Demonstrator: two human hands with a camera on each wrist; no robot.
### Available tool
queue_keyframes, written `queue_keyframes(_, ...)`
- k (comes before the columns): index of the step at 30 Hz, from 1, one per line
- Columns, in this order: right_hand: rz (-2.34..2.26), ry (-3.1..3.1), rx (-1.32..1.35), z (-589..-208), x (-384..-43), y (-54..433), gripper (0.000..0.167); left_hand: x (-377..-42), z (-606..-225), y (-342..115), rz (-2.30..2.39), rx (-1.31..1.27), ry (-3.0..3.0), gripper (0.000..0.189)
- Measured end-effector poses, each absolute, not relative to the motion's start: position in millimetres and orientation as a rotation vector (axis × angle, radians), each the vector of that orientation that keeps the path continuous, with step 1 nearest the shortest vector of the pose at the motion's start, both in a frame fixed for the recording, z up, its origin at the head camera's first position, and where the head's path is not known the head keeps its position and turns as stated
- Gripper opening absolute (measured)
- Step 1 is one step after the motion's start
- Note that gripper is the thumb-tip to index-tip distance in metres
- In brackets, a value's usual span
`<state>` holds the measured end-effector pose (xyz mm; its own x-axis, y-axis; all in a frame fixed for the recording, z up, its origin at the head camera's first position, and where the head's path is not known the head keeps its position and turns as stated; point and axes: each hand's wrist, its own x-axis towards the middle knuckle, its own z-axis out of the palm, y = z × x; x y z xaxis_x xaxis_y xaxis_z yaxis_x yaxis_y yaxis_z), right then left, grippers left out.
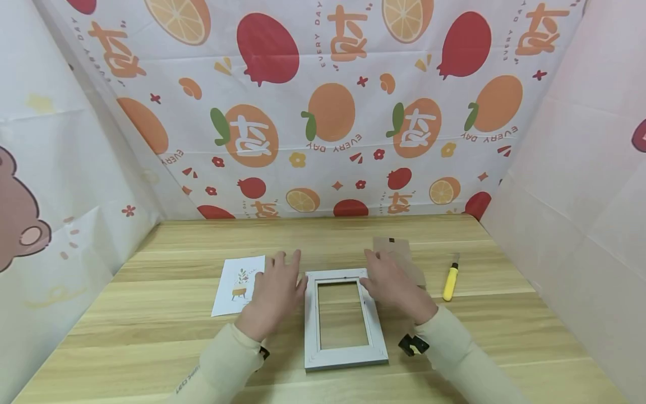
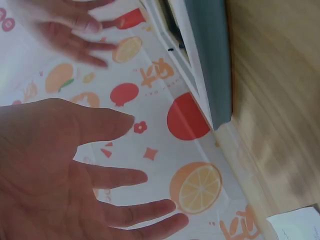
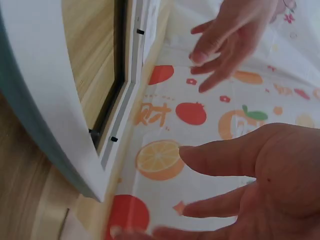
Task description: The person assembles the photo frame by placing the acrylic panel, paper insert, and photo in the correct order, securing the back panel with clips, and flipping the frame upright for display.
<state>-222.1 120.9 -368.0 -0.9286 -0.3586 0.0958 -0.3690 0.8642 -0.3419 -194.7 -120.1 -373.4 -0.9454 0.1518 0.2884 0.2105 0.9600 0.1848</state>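
A white picture frame (image 1: 348, 357) lies flat on the wooden table between both hands, with bare wood visible through its opening. Just left of the frame hovers my left hand (image 1: 275, 289), its fingers spread and holding nothing. My right hand (image 1: 396, 283) is above the frame's right side, near its upper corner, also with nothing in its grasp. In the right wrist view, small black tabs (image 3: 114, 139) show along the inner edge of the frame (image 3: 45, 75). Both palms look bare in the wrist views, with fingers loosely extended.
A white card printed with a potted plant (image 1: 239, 292) lies on the left. Partly behind the right hand is a brown board (image 1: 404, 249). Farther right lies a yellow-handled screwdriver (image 1: 450, 283). A fruit-patterned cloth (image 1: 328, 168) hangs behind the table (image 1: 176, 336).
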Motion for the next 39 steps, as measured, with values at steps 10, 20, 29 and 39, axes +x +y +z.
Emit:
queue_keyframes(10, 0.733, -3.134, 0.522, -378, -239, 134, 0.042, -213, -368, -137, -0.446, -0.247, -2.869, 0.044)
queue_keyframes(20, 0.954, -3.264, 0.439, -389, -245, 139, 0.047, -239, -365, -149, -0.573, -0.188, -2.943, 0.051)
queue_keyframes(29, 1.044, -3.322, 0.415, -395, -250, 140, 0.051, -269, -369, -153, -0.742, -0.118, -3.074, 0.051)
queue_keyframes(39, 1.198, -3.311, 0.453, -398, -252, 141, 0.049, -304, -380, -155, -0.856, -0.022, -3.156, 0.039)
